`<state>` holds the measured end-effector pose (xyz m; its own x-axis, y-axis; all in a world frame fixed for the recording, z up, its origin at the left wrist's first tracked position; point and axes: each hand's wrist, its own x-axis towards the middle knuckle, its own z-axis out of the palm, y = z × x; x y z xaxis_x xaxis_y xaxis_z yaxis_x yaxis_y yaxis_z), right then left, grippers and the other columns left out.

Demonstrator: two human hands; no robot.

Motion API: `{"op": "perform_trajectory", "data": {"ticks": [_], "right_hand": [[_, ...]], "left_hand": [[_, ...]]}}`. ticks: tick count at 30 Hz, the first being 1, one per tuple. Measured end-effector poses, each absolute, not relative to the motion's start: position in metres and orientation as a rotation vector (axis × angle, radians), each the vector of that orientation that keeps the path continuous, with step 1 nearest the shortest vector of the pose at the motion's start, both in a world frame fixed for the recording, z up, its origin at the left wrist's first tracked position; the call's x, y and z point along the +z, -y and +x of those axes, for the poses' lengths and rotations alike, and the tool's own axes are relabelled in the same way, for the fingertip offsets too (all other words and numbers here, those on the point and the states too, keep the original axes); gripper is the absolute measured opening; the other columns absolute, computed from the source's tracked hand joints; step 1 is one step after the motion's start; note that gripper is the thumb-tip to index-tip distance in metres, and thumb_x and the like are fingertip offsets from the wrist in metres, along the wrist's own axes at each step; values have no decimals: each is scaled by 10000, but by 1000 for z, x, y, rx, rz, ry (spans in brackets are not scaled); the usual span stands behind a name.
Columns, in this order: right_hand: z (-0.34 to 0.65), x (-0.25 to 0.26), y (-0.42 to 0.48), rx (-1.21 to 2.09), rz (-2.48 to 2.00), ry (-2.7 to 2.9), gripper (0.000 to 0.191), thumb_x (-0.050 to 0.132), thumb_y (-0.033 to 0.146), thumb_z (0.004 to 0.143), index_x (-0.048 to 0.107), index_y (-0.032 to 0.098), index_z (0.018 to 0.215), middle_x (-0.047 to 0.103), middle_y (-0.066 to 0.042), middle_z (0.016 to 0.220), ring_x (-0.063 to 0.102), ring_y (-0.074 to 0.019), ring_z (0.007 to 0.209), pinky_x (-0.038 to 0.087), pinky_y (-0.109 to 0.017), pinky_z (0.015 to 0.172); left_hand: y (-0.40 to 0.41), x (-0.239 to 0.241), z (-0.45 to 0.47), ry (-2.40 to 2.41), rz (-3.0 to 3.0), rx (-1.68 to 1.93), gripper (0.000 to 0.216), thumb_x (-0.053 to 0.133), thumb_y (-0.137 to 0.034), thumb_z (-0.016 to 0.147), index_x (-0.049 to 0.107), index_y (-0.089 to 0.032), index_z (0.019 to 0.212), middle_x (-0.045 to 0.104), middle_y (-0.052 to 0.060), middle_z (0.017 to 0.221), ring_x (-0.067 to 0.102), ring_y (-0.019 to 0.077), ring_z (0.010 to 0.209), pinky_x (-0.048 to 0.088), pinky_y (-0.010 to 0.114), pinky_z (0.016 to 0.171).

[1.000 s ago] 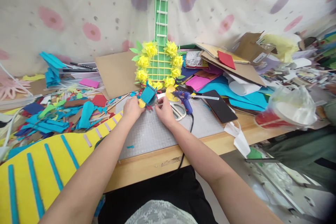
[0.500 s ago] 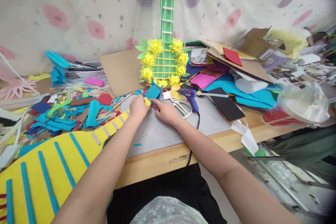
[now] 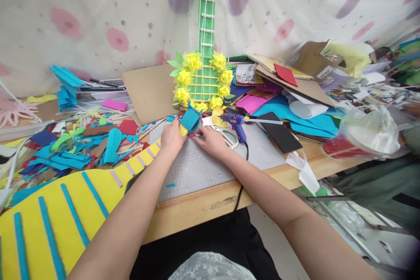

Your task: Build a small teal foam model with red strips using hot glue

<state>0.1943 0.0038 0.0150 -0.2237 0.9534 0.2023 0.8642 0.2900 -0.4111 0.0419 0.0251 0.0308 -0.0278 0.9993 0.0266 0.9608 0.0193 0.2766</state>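
My left hand [image 3: 172, 138] is closed around the narrow end of a yellow paper-craft guitar [image 3: 65, 210] with blue and pale purple strips. Its blue headstock [image 3: 190, 117] pokes out past my fingers, with thin red pegs at its sides. At the headstock's right side, my right hand [image 3: 210, 141] has its thumb and fingertips close together at a red peg; the exact contact is too small to make out. Below both hands lies a grey cutting mat [image 3: 203, 170]. Scissors [image 3: 229, 136] with white handles and a purple glue gun [image 3: 239, 124] rest just right of my right hand.
Against the patterned curtain stands a green craft guitar [image 3: 206, 65] ringed with yellow flowers. Paper scraps [image 3: 72, 144] pile up on the left. A black phone [image 3: 280, 133], coloured sheets [image 3: 295, 113] and a bagged red-and-white tub [image 3: 357, 135] occupy the right. The glue gun's cord hangs over the table edge.
My right hand's fingers have shifted slightly at the headstock's right side, with the index finger less stretched out. The camera view has moved a little. My left hand keeps its grip.
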Motion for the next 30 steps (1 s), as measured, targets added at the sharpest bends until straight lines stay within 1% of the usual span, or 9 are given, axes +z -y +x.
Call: {"op": "perform_trajectory", "data": {"ticks": [4,7,12,14,16,18,22,25,30], "right_hand": [[194,15,-6,348,-1643,2068,212,524,367,842,619,185,891,665,-35,867,591,-138,768,366,-226,643],[192,15,-9,359,-1641,2021,197,499,316,859,651,192,879,692,-27,854,609,-140,762,378,-231,653],[185,13,-15,358,-1718,2012,280,457,287,877,674,227,1043,712,-40,978,643,-177,853,412,-260,735],[181,11,-17,402,-1747,2001,305,462,268,864,667,226,1086,716,-44,966,646,-178,839,417,-258,732],[179,11,-19,493,-1753,1959,314,475,255,847,665,219,1095,723,-35,883,642,-165,781,415,-242,694],[177,11,-21,601,-1734,1885,298,477,277,847,678,210,1057,712,-16,765,628,-147,707,405,-223,645],[173,11,-27,672,-1719,1736,296,452,347,866,707,197,841,625,11,537,591,-132,600,379,-210,589],[167,8,-29,690,-1715,1647,290,464,347,853,687,197,744,571,24,474,559,-122,536,369,-209,566],[161,1,-30,867,-1593,1464,280,477,385,828,656,197,722,510,54,428,497,-102,449,367,-204,527]], "left_hand": [[-25,31,42,-2103,2061,335,398,649,-330,692,498,-204,1038,629,95,1003,560,263,1037,438,331,806],[-26,30,42,-2109,2044,338,409,654,-341,682,500,-205,1036,630,91,982,565,261,1020,439,331,801],[-27,29,41,-2109,2051,359,412,653,-347,676,498,-205,1031,627,89,969,570,263,1002,441,332,794],[-26,28,40,-2108,2048,372,415,651,-347,679,494,-204,1035,626,90,968,572,264,994,443,334,790],[-26,27,40,-2100,2052,381,411,650,-340,681,492,-200,1034,625,93,973,571,265,994,444,335,786],[-25,27,40,-2092,2062,393,408,651,-332,684,490,-195,1033,623,98,985,567,265,1005,444,334,792],[-26,26,40,-2097,2046,386,413,652,-346,688,484,-197,1034,622,99,996,560,264,1025,441,337,803],[-27,27,41,-2094,2045,353,411,655,-345,682,482,-201,1026,624,100,1008,556,267,1035,441,343,804],[-29,28,40,-2076,2073,345,406,655,-338,687,481,-196,1026,624,99,1018,551,267,1043,438,346,823]]}}
